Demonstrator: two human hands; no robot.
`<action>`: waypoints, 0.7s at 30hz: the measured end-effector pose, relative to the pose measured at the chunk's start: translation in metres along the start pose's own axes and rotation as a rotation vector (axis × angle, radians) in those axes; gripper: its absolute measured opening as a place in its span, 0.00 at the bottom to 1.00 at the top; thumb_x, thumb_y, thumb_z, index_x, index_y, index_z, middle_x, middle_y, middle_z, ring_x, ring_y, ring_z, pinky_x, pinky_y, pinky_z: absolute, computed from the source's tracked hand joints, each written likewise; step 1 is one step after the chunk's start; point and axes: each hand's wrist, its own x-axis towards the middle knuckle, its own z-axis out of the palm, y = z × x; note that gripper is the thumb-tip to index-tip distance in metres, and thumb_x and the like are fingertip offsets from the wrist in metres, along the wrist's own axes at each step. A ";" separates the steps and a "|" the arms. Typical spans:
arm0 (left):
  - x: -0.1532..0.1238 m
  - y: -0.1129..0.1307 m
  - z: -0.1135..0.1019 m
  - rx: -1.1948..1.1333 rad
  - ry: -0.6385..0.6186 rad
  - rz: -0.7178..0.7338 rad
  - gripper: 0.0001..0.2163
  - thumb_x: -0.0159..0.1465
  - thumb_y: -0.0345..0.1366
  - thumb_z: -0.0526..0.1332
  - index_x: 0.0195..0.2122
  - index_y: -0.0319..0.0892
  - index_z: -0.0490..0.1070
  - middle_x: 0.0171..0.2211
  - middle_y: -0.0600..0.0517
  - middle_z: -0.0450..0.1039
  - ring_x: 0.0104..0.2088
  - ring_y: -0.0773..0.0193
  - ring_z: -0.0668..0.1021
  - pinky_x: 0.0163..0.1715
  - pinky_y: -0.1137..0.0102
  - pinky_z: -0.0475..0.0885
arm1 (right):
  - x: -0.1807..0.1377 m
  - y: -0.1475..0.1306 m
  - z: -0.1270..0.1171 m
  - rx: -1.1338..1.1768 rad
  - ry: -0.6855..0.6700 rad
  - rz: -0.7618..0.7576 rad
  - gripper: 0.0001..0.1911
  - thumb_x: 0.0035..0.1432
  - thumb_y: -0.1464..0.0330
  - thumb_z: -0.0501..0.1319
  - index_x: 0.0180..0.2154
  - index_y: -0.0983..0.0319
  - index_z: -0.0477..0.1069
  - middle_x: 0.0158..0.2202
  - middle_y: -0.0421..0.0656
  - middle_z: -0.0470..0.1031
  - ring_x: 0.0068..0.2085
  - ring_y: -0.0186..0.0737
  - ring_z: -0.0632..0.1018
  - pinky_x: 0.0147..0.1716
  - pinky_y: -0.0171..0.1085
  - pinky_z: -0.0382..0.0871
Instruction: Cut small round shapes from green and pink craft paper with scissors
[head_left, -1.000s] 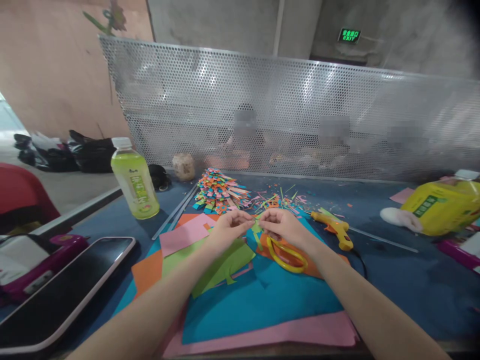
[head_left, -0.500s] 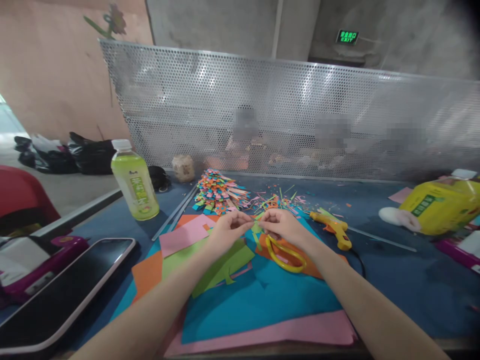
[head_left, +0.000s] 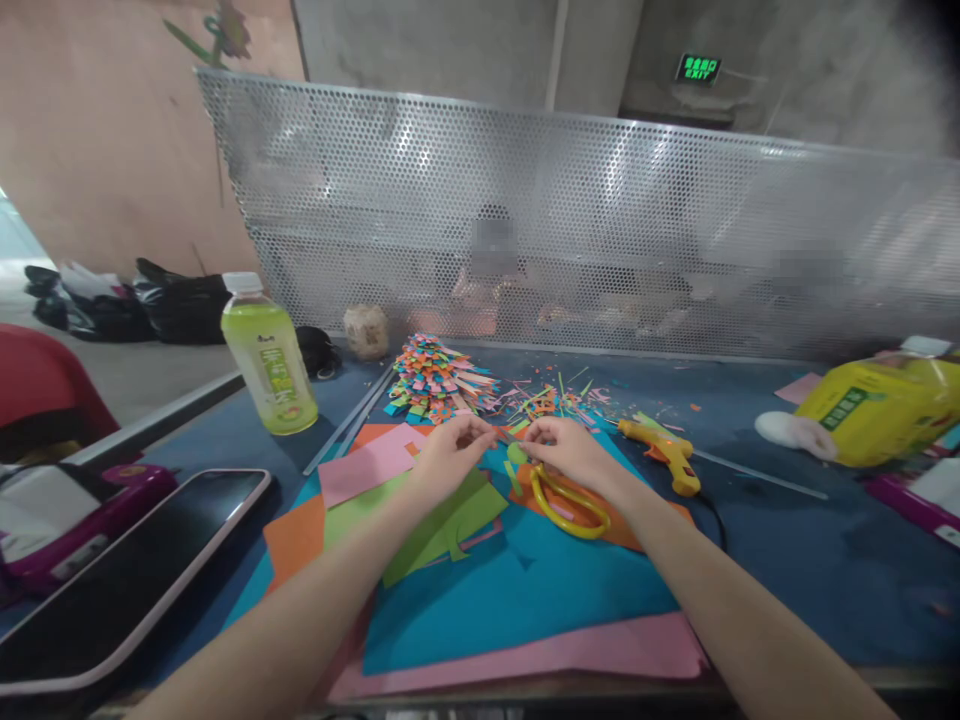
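My left hand point(head_left: 448, 452) and my right hand point(head_left: 564, 450) are close together above the coloured paper sheets point(head_left: 517, 590), fingers pinched toward each other on a small strip of paper point(head_left: 507, 438) between them. A green paper scrap point(head_left: 514, 462) hangs just below the fingertips. Yellow-handled scissors point(head_left: 570, 497) lie on an orange sheet under my right wrist. A pile of folded multicoloured paper strips point(head_left: 435, 381) sits just beyond my hands.
A green drink bottle point(head_left: 270, 355) stands at the left, a phone point(head_left: 120, 580) and a pink case point(head_left: 67, 515) nearer. A yellow glue gun point(head_left: 667, 455) lies right of my hands; a yellow container point(head_left: 885, 405) stands far right. A perforated metal screen point(head_left: 600, 230) backs the table, people behind it.
Both hands have shifted slightly away from me and stay pinched together on the small paper piece. The view has barely moved.
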 end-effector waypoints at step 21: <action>-0.018 0.018 -0.011 1.140 -0.197 -0.422 0.33 0.58 0.55 0.46 0.52 0.30 0.64 0.52 0.30 0.64 0.50 0.35 0.67 0.44 0.49 0.63 | 0.004 0.010 -0.005 -0.387 -0.029 -0.023 0.14 0.61 0.65 0.56 0.48 0.64 0.66 0.47 0.46 0.70 0.42 0.41 0.74 0.40 0.45 0.71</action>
